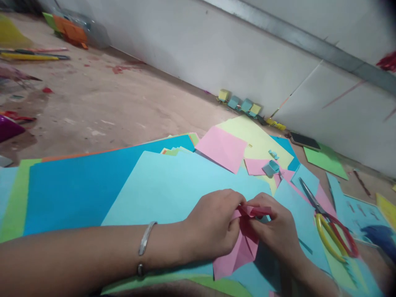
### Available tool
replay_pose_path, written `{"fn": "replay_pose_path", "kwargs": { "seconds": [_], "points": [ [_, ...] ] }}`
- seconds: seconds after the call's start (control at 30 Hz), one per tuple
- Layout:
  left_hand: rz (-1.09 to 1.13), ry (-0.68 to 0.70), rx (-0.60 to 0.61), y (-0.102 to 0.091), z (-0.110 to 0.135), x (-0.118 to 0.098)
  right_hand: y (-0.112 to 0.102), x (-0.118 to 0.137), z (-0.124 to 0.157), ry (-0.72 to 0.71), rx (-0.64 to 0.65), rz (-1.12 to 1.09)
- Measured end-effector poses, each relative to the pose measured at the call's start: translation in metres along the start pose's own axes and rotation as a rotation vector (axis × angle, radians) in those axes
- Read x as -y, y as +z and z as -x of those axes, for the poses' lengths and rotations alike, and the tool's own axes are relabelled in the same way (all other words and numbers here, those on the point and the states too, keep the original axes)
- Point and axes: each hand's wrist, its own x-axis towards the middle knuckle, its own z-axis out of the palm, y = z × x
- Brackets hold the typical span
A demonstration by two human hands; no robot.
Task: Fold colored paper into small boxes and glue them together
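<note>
Pink paper [236,260], creased and partly folded, is held between both hands above a light blue sheet [161,194]. My left hand [215,222], with a silver bangle at its wrist, has its fingers closed on the paper's upper left part. My right hand [276,227] pinches the folded upper right edge. The fingers hide part of the folds. Just beyond the hands are a flat pink sheet [222,148] and a small rolled blue paper piece [271,168]. Scissors [328,227] with yellow and red handles lie to the right of my right hand.
Blue sheets [77,185] spread out to the left, a pale yellow sheet [262,138] at the back. Small yellow and blue paper boxes [239,103] line the foot of the white wall [173,45]. A phone [305,141] lies at the right; pens [34,56] lie far left.
</note>
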Motion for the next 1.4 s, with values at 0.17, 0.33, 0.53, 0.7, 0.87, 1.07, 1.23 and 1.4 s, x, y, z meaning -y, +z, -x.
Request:
{"fn": "replay_pose_path", "kwargs": {
  "seconds": [0.17,0.33,0.53,0.7,0.87,1.07,1.23,1.4],
  "points": [
    [-0.163,-0.087,0.055,-0.005,-0.004,-0.002,0.003,0.002,0.001,-0.024,0.089,0.006],
    [-0.212,-0.118,0.052,-0.011,-0.007,0.0,0.0,0.005,0.004,0.029,0.159,0.019],
    [-0.135,-0.138,0.095,-0.011,-0.009,0.001,-0.002,-0.002,0.003,0.059,0.181,-0.004],
    [0.042,-0.208,0.097,-0.012,-0.015,0.001,-0.004,-0.001,-0.003,0.188,0.288,-0.093],
    [0.41,-0.393,0.173,-0.016,-0.024,0.004,-0.011,0.0,-0.01,0.321,0.356,-0.189],
    [0.621,-0.371,0.109,-0.016,-0.025,0.009,-0.014,0.001,-0.012,0.304,0.3,-0.17],
    [0.436,-0.251,0.005,-0.011,-0.022,0.011,-0.01,0.003,-0.009,0.263,0.299,-0.143],
    [0.224,0.114,-0.132,-0.007,-0.017,0.015,-0.009,0.0,-0.009,0.204,0.28,-0.147]
  ]
}}
